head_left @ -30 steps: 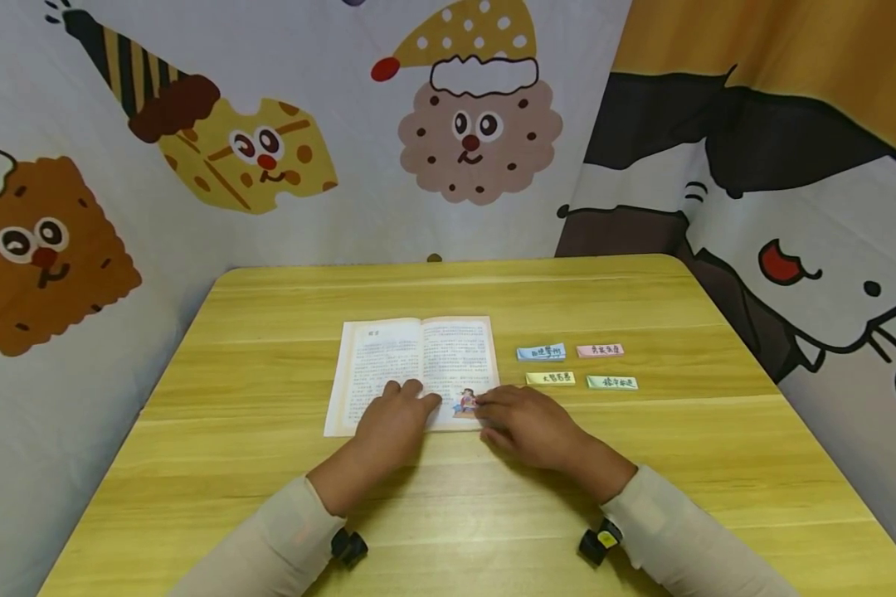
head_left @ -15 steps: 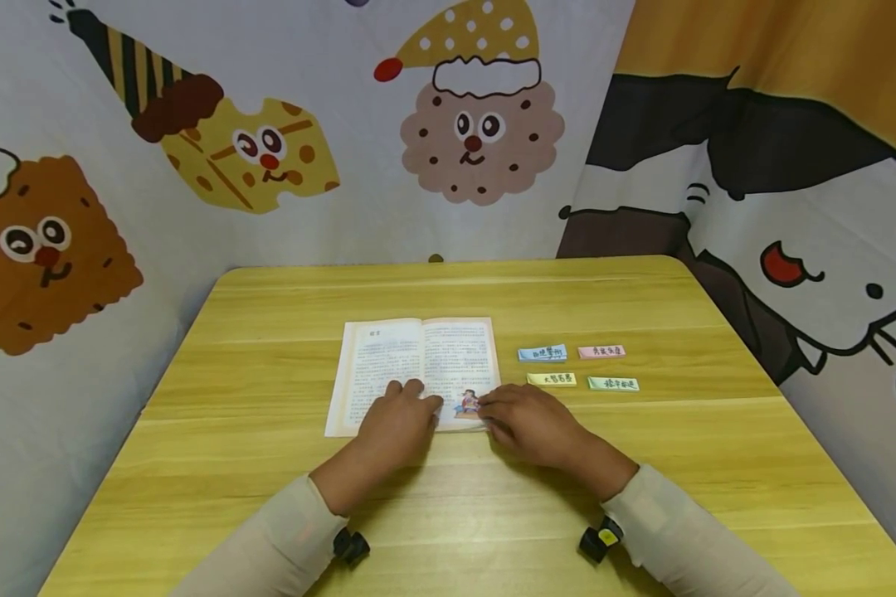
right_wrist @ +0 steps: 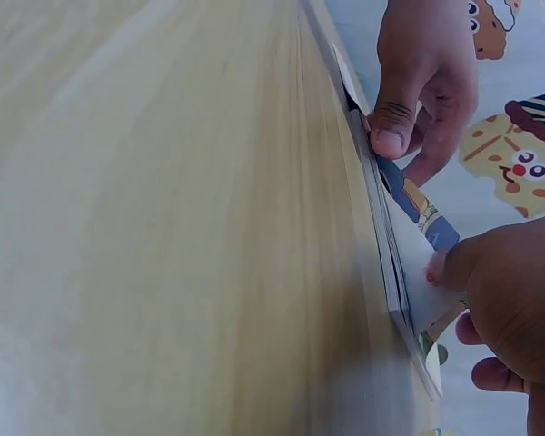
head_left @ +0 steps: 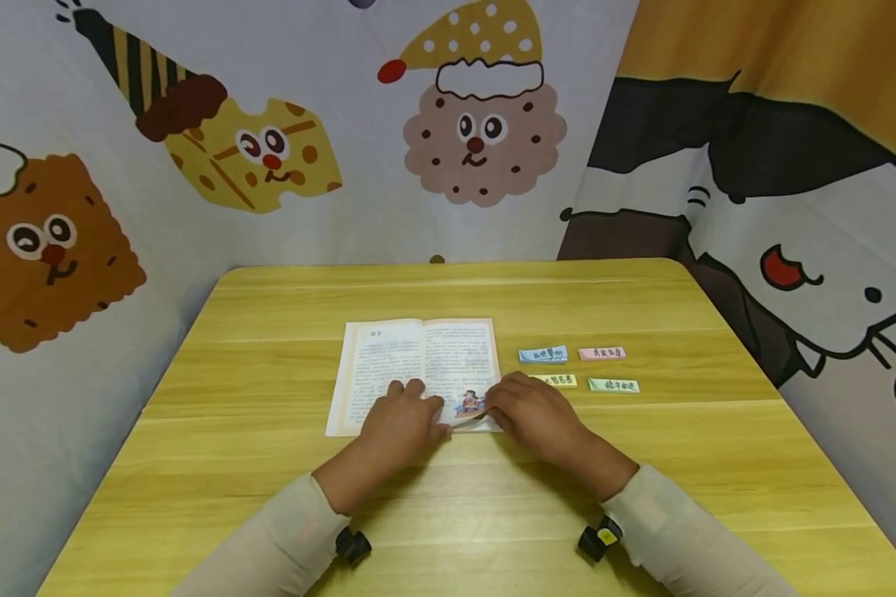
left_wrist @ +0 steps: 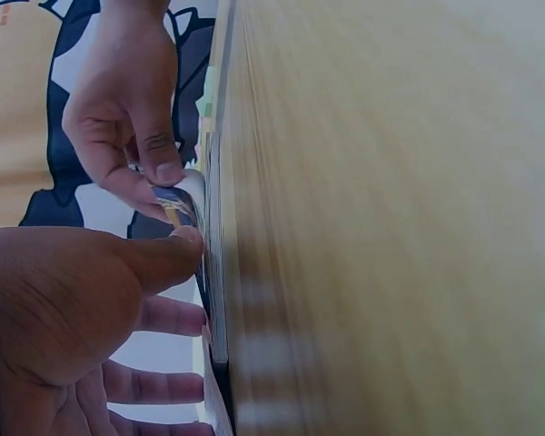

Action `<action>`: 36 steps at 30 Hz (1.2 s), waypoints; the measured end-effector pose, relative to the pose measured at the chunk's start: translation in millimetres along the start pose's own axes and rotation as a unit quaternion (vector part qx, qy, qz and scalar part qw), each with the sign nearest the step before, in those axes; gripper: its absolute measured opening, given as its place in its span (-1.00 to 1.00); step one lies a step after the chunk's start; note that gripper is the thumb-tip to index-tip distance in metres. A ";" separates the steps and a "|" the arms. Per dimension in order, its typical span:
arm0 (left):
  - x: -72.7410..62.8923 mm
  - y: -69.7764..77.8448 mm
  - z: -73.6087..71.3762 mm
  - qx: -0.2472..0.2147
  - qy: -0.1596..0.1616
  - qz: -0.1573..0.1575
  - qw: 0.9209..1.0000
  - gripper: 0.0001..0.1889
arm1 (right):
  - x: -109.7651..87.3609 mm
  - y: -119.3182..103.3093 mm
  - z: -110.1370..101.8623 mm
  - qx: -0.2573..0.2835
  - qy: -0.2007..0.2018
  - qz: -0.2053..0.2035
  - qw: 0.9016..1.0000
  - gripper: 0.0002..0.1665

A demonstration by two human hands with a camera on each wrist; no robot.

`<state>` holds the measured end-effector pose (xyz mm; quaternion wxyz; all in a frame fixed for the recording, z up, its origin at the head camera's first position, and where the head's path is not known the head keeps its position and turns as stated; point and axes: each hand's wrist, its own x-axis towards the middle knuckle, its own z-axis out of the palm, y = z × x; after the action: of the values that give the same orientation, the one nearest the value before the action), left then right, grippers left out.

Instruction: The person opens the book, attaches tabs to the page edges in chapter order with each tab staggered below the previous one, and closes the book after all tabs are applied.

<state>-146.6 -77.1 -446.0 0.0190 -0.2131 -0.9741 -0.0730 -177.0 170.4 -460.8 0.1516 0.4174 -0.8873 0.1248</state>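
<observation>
An open book point(head_left: 384, 356) with printed text lies on the wooden table, a small colour drawing at the lower right of its right page. My left hand point(head_left: 396, 423) rests on the lower middle of the book, fingers extended over the left page and thumb at the bottom edge. My right hand point(head_left: 533, 414) pinches the lower right corner of a page between thumb and fingers. In the right wrist view that page point(right_wrist: 418, 263) bends up off the stack, and a coloured picture shows on the sheet behind it. The left thumb point(left_wrist: 186, 238) touches near the lifted sheet.
Right of the book lie four-sided paper strips with handwriting: blue point(head_left: 542, 355), pink point(head_left: 601, 353), yellow point(head_left: 560, 381), partly behind the right hand, and green point(head_left: 614, 385). The wooden table point(head_left: 284, 298) ends at a cartoon-printed curtain point(head_left: 373, 224).
The right hand has curled in and raised slightly, lifting the page's lower corner, and now covers part of the yellow strip. The left thumb has shifted out along the book's bottom edge.
</observation>
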 end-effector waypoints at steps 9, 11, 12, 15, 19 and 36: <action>-0.5 0.6 -1.2 0.005 0.001 0.003 1.000 -0.64 | 1.9 -3.6 -2.7 -0.006 0.008 0.021 1.000 -0.87; -0.3 0.6 -0.9 0.003 0.001 0.002 1.000 -0.68 | 2.2 -5.8 -3.9 -0.005 0.007 0.042 0.999 -0.78; -0.2 0.6 -0.6 0.001 0.000 0.001 1.000 -0.70 | 2.1 -7.0 -4.5 -0.005 0.007 0.054 0.998 -0.71; 0.4 0.2 0.5 -0.009 -0.002 -0.001 1.000 -0.75 | 1.3 -10.0 -5.9 -0.003 0.017 0.096 0.995 -0.47; 1.1 -0.4 0.4 -0.026 -0.004 -0.009 1.000 -0.79 | -0.9 -10.3 -4.3 -0.002 0.044 0.107 0.993 -0.36; 5.6 -0.3 -4.3 -0.059 0.009 -0.088 0.994 -0.28 | -9.7 -7.8 1.9 0.019 -0.074 0.008 0.997 -0.68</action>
<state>-151.8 -75.8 -441.5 0.0086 -0.1261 -0.9829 -0.1339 -165.4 171.7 -465.5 0.0766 0.4216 -0.8966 0.1119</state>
